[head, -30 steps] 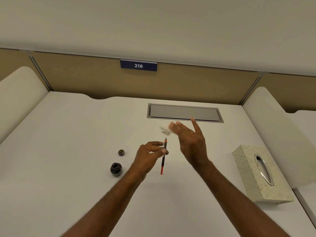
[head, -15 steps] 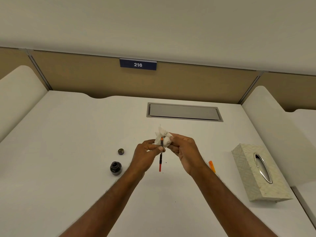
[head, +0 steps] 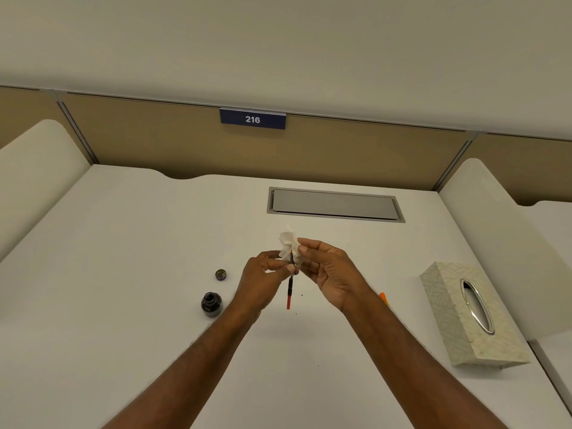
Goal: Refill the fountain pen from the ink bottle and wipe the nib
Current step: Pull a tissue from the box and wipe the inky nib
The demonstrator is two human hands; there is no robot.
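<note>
A white tabletop (head: 123,305) is spread below the grip, with a patterned tissue box (head: 473,317) lain well to the right of it and a grey hatch (head: 335,205) set beyond it under a sign marked 216 (head: 253,119). The fountain pen (head: 290,289) is pinched upright in the left hand (head: 263,283), while a crumpled white tissue (head: 289,249) is pressed round its upper end by the fingers of the right hand (head: 332,274). Left of the grip the open ink bottle (head: 212,303) is stood, its cap (head: 221,274) laid just beyond it, and an orange piece (head: 383,297) is partly hidden behind the right wrist.

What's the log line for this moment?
left hand: holds pen | right hand: tissue on nib | ink bottle: open
</note>
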